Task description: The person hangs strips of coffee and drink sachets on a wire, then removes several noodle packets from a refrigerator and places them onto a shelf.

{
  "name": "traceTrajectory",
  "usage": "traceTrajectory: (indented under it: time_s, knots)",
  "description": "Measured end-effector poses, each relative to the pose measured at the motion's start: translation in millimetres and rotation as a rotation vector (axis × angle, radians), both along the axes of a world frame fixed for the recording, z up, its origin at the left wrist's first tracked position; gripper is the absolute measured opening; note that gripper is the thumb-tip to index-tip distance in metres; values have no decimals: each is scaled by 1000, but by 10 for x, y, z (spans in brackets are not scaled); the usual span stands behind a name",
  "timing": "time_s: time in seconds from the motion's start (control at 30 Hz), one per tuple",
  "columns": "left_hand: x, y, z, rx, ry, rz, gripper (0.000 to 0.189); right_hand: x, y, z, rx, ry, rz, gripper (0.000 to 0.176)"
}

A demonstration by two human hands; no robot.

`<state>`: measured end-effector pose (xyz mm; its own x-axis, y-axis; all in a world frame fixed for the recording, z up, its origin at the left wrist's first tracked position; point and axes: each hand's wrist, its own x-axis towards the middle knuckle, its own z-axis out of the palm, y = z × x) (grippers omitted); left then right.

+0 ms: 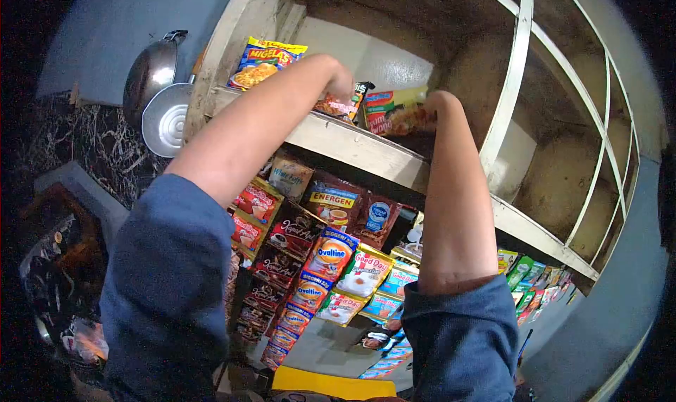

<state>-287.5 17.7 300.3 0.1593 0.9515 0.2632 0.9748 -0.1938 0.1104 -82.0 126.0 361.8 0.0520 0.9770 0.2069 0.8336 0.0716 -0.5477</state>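
Fingers are hidden behind the knuckles, so the grip of either cannot be told. The left hand [341,84] meets an orange packet [336,108] and the right hand [438,103] a red-green packet [384,113], both on the upper shelf [352,145]. A yellow noodle packet [264,60] lies further left. Sachet strips [327,258] hang below, and woks [158,92] beyond.

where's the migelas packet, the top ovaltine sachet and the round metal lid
migelas packet [267,60], head view, middle of its yellow front
top ovaltine sachet [331,253], head view, on the orange logo
round metal lid [167,124], head view, centre of its dished face
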Motion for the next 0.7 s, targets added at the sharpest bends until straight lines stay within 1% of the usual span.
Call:
traceTrajectory:
  time_s: [0.03, 0.1, 0.13, 0.17, 0.23, 0.27, 0.33, 0.37, 0.43, 0.47, 0.53, 0.57, 0.63, 0.67, 0.7]
  knots:
    - [6, 10, -13, 3, -8, -6, 47, 48, -61, -41, -59, -145, -7, 24]
    - [6, 44, -34, 52, -46, 20, 47, 7, -505, -259, -178, -430, -23, 11]
    - [-1, 55, -33, 53, -50, 14, 47, -18, -562, -311, -272, -497, -32, 13]
    - [-4, 71, -27, 56, -16, 2, 46, -7, -480, -299, -273, -499, -39, 13]
    - [5, 104, -15, 55, 21, -19, 45, 70, -193, -272, -137, -412, -99, 14]
    - [1, 119, -18, 58, 21, -33, 45, 47, -317, -305, -141, -411, -106, 14]
    - [-3, 193, -4, 58, 18, -51, 45, -84, -709, -399, -8, -532, -125, 16]
    - [-11, 284, 9, 55, 21, -39, 46, -4, -574, -369, -12, -535, -128, 16]
    - [-17, 373, 5, 53, 23, -25, 47, 211, -185, -263, -136, -296, -132, 17]
    - [-12, 390, 10, 54, 67, -22, 46, 158, -293, -293, -135, -297, -131, 17]
    - [-10, 389, 12, 53, 113, -20, 46, 24, -607, -399, 49, -392, -77, 19]
    - [-8, 370, 5, 30, 93, -11, 46, 26, -577, -406, 47, -391, -77, 19]
    - [-3, 359, -15, 6, 75, -2, 46, 38, -391, -403, -69, -592, -17, 16]
    - [-6, 367, -26, 11, 91, 13, 46, 63, -254, -388, -71, -591, -17, 16]
    - [-15, 413, -25, 17, 106, 28, 46, 84, -145, -372, -153, -591, 18, 16]
